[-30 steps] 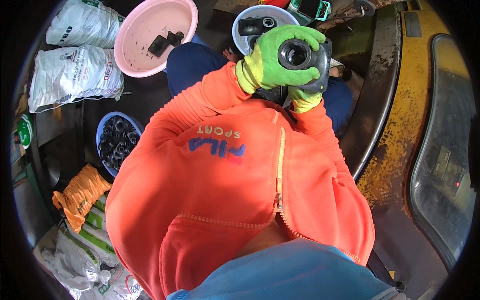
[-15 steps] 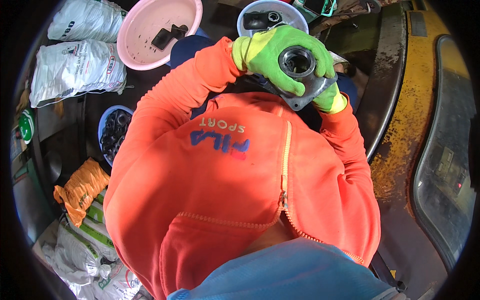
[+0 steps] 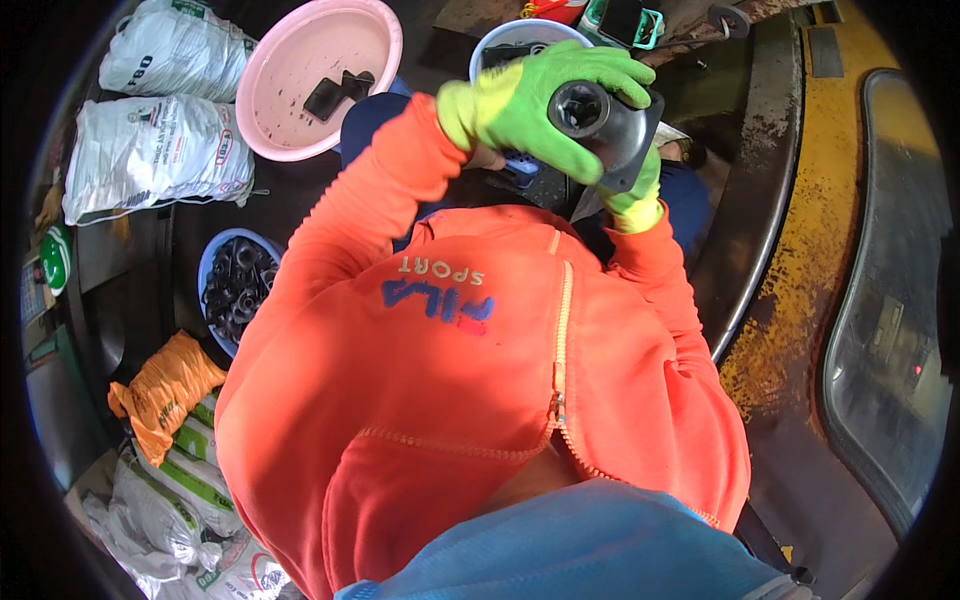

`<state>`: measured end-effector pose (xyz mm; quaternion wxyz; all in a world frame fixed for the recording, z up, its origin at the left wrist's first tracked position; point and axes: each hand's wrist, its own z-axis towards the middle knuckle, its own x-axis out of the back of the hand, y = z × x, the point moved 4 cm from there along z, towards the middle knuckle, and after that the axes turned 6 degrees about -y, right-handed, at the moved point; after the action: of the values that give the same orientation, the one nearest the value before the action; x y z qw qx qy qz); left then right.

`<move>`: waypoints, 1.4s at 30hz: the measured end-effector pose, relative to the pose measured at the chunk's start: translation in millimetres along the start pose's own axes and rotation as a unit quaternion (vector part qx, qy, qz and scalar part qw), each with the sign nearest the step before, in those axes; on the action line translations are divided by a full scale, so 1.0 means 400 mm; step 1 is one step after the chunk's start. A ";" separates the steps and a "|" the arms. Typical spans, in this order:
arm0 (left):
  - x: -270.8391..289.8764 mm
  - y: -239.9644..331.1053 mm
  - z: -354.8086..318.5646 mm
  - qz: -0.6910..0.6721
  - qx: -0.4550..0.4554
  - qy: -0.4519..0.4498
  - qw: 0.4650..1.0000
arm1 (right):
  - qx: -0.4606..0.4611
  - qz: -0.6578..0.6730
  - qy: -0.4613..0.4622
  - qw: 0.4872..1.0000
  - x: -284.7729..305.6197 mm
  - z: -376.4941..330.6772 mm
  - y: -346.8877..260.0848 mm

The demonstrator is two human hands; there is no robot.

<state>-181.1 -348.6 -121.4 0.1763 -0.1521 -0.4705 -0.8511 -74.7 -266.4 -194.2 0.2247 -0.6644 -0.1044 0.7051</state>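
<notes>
Orange jacket sleeves, both raised toward the far side of the scene, carrying the two gloved hands up in front of the chest.

Sacks (image 3: 150,165), white, lying far left beside the bowls; more sacks and an orange bag (image 3: 160,390) near left.

Pink bowl (image 3: 320,75), far left, holding a couple of dark pieces. Pale blue bowl (image 3: 500,45), far centre, partly hidden behind the hands. Blue bowl (image 3: 215,275), left, filled with small black parts.

Metal part (image 3: 610,125), grey, a flat plate with a round dark socket in its middle, held in the air at far centre, above the lap and clear of every bowl.

Left hand (image 3: 530,110), green glove, fingers wrapped over the top and left edge of the plate, clamped on it. Right hand (image 3: 635,195), green glove, mostly hidden beneath the plate; it appears to cup the underside, though its fingers cannot be made out fully.

Handling note, as a judgement: the plate looks heavy for its size and the gloves are bulky, so the grip is best kept on the plate's edges, leaving the socket face unobstructed for inspection or fitting. Turning should come from the wrists together, with the lower hand taking the weight. Keeping the part over the lap, not over the yellow rusted edge (image 3: 800,330) on the right, limits damage if it slips.
</notes>
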 end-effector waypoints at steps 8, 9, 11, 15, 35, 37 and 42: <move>-0.079 0.020 -0.029 -0.033 0.010 0.195 0.980 | 0.143 -0.531 0.046 0.834 -0.066 -0.027 -0.002; -0.071 0.028 -0.030 -0.010 -0.006 0.181 0.983 | 0.131 -0.534 0.040 0.834 -0.070 -0.026 -0.003; -0.055 0.039 -0.026 -0.011 -0.026 0.147 0.989 | 0.131 -0.575 0.021 0.808 -0.083 -0.028 -0.015; -0.041 0.047 -0.018 -0.079 -0.036 0.070 0.994 | 0.176 -0.775 -0.117 0.595 -0.116 -0.042 -0.037; -0.042 -0.002 -0.001 -0.186 -0.092 -0.216 0.954 | 0.003 -0.583 -0.095 0.807 -0.047 -0.060 0.010; 0.000 -0.006 0.001 -0.048 -0.038 -0.140 0.988 | 0.107 -0.693 -0.078 0.709 -0.075 -0.033 -0.027; -0.037 0.016 -0.015 0.071 0.050 0.120 0.989 | 0.197 -0.382 0.003 0.903 -0.084 -0.011 -0.027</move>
<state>-165.8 -354.7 -126.1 0.2993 -0.0728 -0.4756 -0.8240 -68.0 -273.0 -159.9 0.6033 -0.5179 -0.2089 0.5694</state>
